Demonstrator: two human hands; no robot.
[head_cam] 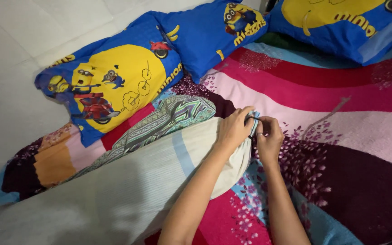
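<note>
A long pale grey bolster pillow (128, 186) lies across the bed from lower left to centre. Its gathered cover end (253, 119) is bunched at the right tip. My left hand (234, 129) grips that bunched fabric from the left. My right hand (268, 138), with a ring on one finger, pinches the same gathered end from the right, with a dark band or tie at the fingertips. Both forearms come in from the bottom edge.
A bedsheet (332, 113) with pink, red, maroon and blue bands and flower prints covers the bed. Blue and yellow cartoon pillows (114, 86) (214, 31) (341, 22) lie at the head. A patterned teal pillow (169, 118) sits behind the bolster. A white wall (19, 41) stands left.
</note>
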